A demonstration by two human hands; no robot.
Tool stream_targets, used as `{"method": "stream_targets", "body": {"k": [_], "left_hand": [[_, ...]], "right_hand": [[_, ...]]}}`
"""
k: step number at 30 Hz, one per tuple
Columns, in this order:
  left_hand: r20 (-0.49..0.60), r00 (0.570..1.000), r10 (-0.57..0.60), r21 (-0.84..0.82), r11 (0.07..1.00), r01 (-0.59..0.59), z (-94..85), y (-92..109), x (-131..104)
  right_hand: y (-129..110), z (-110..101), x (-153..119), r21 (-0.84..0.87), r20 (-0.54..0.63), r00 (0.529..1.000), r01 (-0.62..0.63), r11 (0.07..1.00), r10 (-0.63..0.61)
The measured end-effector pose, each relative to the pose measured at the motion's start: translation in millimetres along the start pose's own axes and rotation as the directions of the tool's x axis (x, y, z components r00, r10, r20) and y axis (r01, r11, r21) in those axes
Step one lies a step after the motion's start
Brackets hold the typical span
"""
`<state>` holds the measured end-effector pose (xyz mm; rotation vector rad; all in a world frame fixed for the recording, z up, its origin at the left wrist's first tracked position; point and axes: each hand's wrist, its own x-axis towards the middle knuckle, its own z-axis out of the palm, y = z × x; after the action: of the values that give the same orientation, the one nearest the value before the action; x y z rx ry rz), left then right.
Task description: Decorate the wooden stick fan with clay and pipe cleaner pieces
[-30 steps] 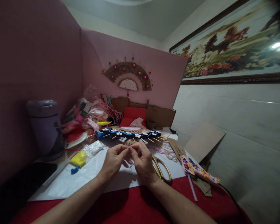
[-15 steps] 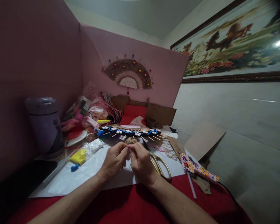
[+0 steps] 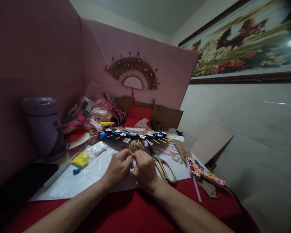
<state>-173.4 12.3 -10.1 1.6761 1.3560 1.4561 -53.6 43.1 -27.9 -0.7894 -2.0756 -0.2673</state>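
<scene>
My left hand [image 3: 119, 168] and my right hand [image 3: 145, 169] meet above the white sheet [image 3: 87, 179], fingertips pinched together. Whatever they pinch is too small and too covered to name. Just beyond the fingers sits a ball of brown twine [image 3: 136, 145]. Behind it lies a fan-shaped craft [image 3: 133, 133] of thin sticks with a black band, a blue wavy line and white flowers. Gold-handled scissors [image 3: 165, 170] rest right of my right hand. On the left are a yellow lump [image 3: 80, 160] in clear plastic and a small blue lump [image 3: 77, 171].
A purple tumbler [image 3: 44, 129] stands at the left beside a dark flat object [image 3: 31, 178]. Flower-patterned material [image 3: 205, 173] and brown cardboard strips lie at the right. Cardboard [image 3: 168, 114] leans at the back, below a finished-looking fan [image 3: 135, 71] on the pink panel.
A pink speck seen between the fingertips is now hidden. The right-hand fingers have curled in more over the left fingertips. The whole view has shifted slightly.
</scene>
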Motion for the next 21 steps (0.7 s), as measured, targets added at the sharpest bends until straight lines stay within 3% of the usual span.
{"method": "stream_targets", "body": {"k": [4, 6, 9, 11, 21], "left_hand": [[0.003, 1.000, -0.005, 0.004, 1.000, 0.005, -0.5, -0.1, 0.9], [0.028, 0.998, -0.060, -0.126, 0.990, 0.063, -0.1, -1.2, 3.3], [0.086, 0.989, -0.117, -0.319, 0.938, 0.138, 0.1, -1.5, 7.8], [0.105, 0.986, -0.130, -0.377, 0.912, 0.160, -0.5, -0.7, 9.8], [0.123, 0.984, -0.132, -0.403, 0.899, 0.171, -2.8, -2.3, 9.5]], "right_hand": [[0.2, 0.0, 0.8, 0.030, 0.045, 0.999, -0.001, 1.000, 0.000], [-0.5, -0.2, 3.1, 0.167, 0.014, 0.995, -0.100, 0.981, 0.099], [-2.9, -0.9, 6.8, 0.399, 0.013, 0.954, -0.280, 0.873, 0.300], [-4.6, -1.6, 8.0, 0.472, 0.043, 0.936, -0.328, 0.819, 0.350], [-6.6, -11.1, 12.2, 0.449, -0.021, 0.953, -0.260, 0.855, 0.301]]}}
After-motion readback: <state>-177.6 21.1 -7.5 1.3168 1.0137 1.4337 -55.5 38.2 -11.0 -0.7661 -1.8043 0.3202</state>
